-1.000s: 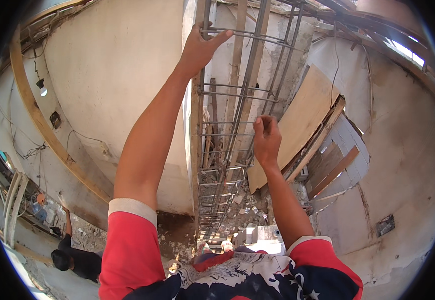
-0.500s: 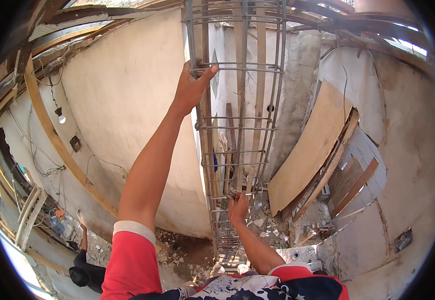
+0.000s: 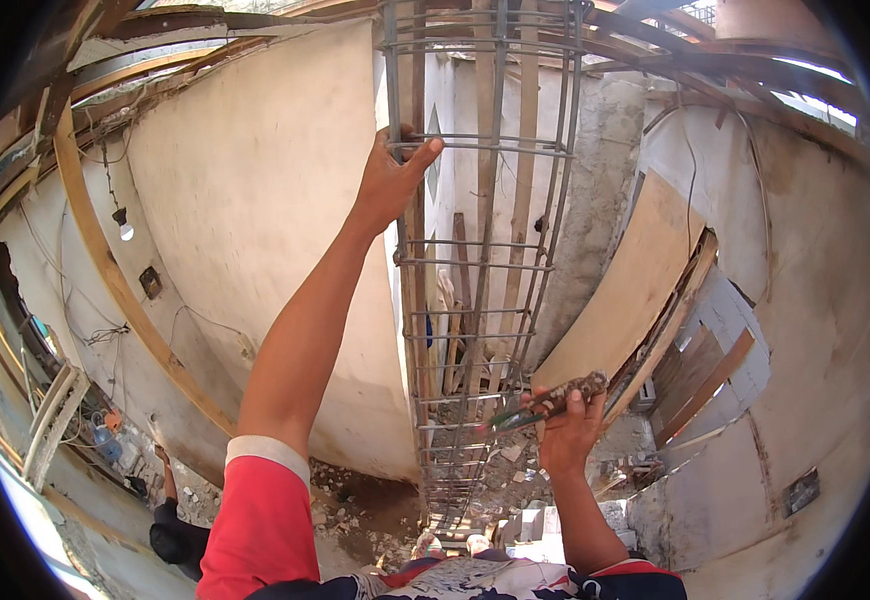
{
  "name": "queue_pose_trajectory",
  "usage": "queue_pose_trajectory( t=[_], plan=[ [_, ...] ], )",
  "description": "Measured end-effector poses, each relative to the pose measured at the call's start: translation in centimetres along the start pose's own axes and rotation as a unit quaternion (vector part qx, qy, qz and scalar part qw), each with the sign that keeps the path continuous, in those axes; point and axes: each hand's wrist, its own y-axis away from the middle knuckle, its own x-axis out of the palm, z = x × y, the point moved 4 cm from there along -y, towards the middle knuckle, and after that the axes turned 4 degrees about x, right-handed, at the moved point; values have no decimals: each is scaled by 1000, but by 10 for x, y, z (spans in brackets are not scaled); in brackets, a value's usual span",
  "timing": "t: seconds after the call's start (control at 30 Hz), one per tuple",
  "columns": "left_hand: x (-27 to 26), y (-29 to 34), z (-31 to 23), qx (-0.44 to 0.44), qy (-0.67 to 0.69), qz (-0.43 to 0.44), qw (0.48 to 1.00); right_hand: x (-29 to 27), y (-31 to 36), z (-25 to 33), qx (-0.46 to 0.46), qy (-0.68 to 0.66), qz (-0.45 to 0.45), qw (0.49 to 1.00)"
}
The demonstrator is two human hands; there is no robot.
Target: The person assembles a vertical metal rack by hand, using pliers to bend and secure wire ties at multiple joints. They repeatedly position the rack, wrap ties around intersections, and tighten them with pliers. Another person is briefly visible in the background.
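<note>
A tall cage of grey steel rebar (image 3: 497, 150) rises in front of me, its long bars joined by many square stirrups. My left hand (image 3: 392, 180), arm raised, is closed around a corner bar of the cage at a stirrup, thumb along the crosspiece. Right of the cage's lower part, my right hand (image 3: 571, 435) grips a long dark tool (image 3: 555, 397) with a mottled, crusted end and green and red toward the other end. The tool is blurred, so its exact kind does not show. Its coloured end points left toward the cage.
A curved-looking plywood sheet (image 3: 630, 285) leans at the right with boards behind it. Rubble (image 3: 345, 500) covers parts of the floor. Another person (image 3: 177, 535) is low at the left. Wooden beams (image 3: 105, 270) and hanging wires line the walls; a light bulb (image 3: 126, 231) hangs left.
My right hand has come away from the cage's lower stirrups, moving right, and the dark tool now shows in it. My left hand keeps its hold on the bar.
</note>
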Motion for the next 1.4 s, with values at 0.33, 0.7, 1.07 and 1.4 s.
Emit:
queue_pose_trajectory(
  t=[0.33,0.7,1.07,1.4],
  plan=[
    [1,-4,2,17,-17,-15,1000,-22,176,-5,549,142,70,820],
    [1,-3,5,23,-4,-19,1000,90,-19,102,-235,611,56,754],
    [1,-2,1,37,15,-30,999,152,-90,112,-407,694,34,593],
    [2,-1,5,30,26,-45,998,164,-91,111,-341,689,46,638]
  ],
)
